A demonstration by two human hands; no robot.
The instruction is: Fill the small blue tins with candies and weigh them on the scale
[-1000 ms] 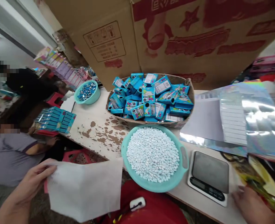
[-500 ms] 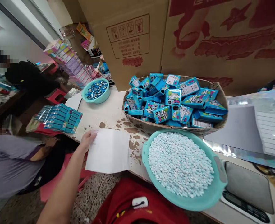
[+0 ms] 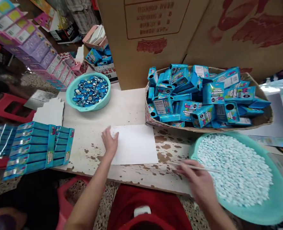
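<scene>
blue boxes [image 3: 213,93] heaped behind; teal bowl [image 3: 71,91] back left; teal basin [image 3: 278,204] beside right hand [image 3: 200,181], fingers pinching thin stick [image 3: 209,169]. white paper [image 3: 136,147] flat, blank-looking, on peeling desk [image 3: 129,108]; left hand [image 3: 110,141] at paper's left edge, fingers spread.

Left hand [image 3: 110,142] lies at the left edge of a white sheet [image 3: 135,145] on the table [image 3: 80,124]; right hand [image 3: 201,183] holds a thin stick [image 3: 209,169], one end over a bowl [image 3: 280,204] of pale pellets [image 3: 237,172]. Behind, blue boxes [image 3: 213,92] fill a carton [image 3: 263,118]; farther left, gems [image 3: 90,91] fill another bowl [image 3: 99,106]
</scene>
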